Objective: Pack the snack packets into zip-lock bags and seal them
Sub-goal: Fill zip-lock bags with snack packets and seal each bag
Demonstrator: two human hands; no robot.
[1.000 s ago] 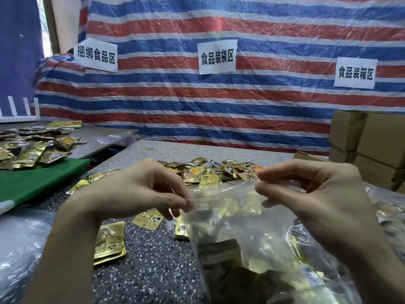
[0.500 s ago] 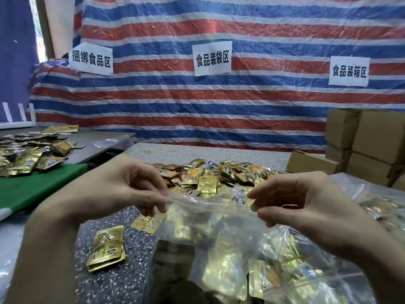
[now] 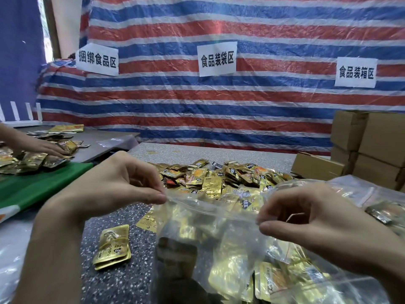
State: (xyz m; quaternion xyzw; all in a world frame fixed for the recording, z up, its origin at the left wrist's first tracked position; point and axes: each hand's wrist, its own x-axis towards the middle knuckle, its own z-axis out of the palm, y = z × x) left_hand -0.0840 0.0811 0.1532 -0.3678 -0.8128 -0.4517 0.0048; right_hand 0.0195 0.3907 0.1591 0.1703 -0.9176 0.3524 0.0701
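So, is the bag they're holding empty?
No, the clear bag, pinched at its top by the left hand and right hand, has gold packets inside.

I can't tell whether the zip-lock bag (image 3: 210, 218) is sealed between the left hand (image 3: 114, 185) and right hand (image 3: 311, 220). Its bottom runs off the near edge, and its packets (image 3: 230, 275) blur behind the plastic. Far left, another person's hand (image 3: 47, 148) is cut off at the forearm.

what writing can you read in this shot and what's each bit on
"捆绑食品区": left white paper sign on the striped tarp.
"食品装袋区": middle white paper sign, same tarp.
"食品装箱区": right white paper sign, same tarp.
Print on the gold snack packets, loose or inside the zip-lock bag: too blurred to read.
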